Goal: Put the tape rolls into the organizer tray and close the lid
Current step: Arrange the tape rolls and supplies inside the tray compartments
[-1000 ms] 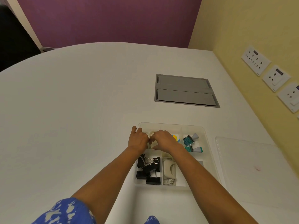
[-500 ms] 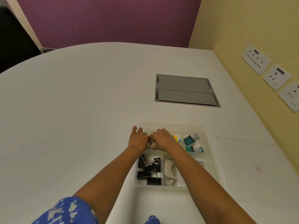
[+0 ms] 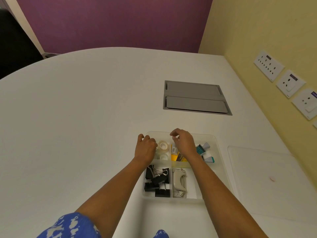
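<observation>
A clear organizer tray (image 3: 217, 152) sits on the white table in front of me. In its far left compartment lie two clear tape rolls, one (image 3: 163, 145) behind the other (image 3: 163, 157). My left hand (image 3: 145, 148) rests at that compartment's left edge, fingers curled, holding nothing that I can see. Over the tray's far middle hovers my right hand (image 3: 184, 142), lifted with fingers loosely apart and empty. The clear lid (image 3: 267, 182) lies flat on the table to the right of the tray.
Other compartments hold black binder clips (image 3: 158, 181), a grey hole punch (image 3: 178, 182), a yellow pad (image 3: 177, 158) and teal-capped items (image 3: 204, 151). A grey cable hatch (image 3: 195, 97) is set into the table beyond. The yellow wall with sockets (image 3: 289, 81) stands close on the right.
Both hands were bunched together over the far left compartment. The right hand has lifted and moved right, uncovering the tape rolls lying in the tray.
</observation>
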`<state>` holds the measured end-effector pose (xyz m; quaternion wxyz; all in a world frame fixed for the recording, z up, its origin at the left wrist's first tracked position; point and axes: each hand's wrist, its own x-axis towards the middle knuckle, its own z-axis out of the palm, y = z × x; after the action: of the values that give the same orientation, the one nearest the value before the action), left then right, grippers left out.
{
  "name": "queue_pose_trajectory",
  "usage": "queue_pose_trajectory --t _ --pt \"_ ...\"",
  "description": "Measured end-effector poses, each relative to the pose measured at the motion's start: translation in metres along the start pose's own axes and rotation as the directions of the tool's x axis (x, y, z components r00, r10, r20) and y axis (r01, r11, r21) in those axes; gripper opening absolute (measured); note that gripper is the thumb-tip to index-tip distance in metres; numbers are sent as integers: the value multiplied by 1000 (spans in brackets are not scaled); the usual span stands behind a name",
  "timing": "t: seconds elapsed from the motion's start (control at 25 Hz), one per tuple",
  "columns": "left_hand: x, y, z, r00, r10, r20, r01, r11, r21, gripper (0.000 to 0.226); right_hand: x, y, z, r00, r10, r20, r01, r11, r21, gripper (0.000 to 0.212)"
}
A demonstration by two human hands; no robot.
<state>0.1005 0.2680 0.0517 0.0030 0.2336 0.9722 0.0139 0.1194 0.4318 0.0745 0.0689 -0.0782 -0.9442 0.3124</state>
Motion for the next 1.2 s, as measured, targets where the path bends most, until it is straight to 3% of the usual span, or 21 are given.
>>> queue_pose_trajectory --t 0.36,0.68,1.2 --pt "9 13 4 991 27 127 -29 999 17 31 0 21 -1 993 120 -14 -121 992 -39 19" --pt "10 13 9 993 19 117 -19 1000 5 31 3 14 7 997 65 37 -61 993 -96 20" --pt "-6 -3 4 999 -39 -19 37 996 -77 38 -8 3 8 994 42 102 -18 975 -223 29"
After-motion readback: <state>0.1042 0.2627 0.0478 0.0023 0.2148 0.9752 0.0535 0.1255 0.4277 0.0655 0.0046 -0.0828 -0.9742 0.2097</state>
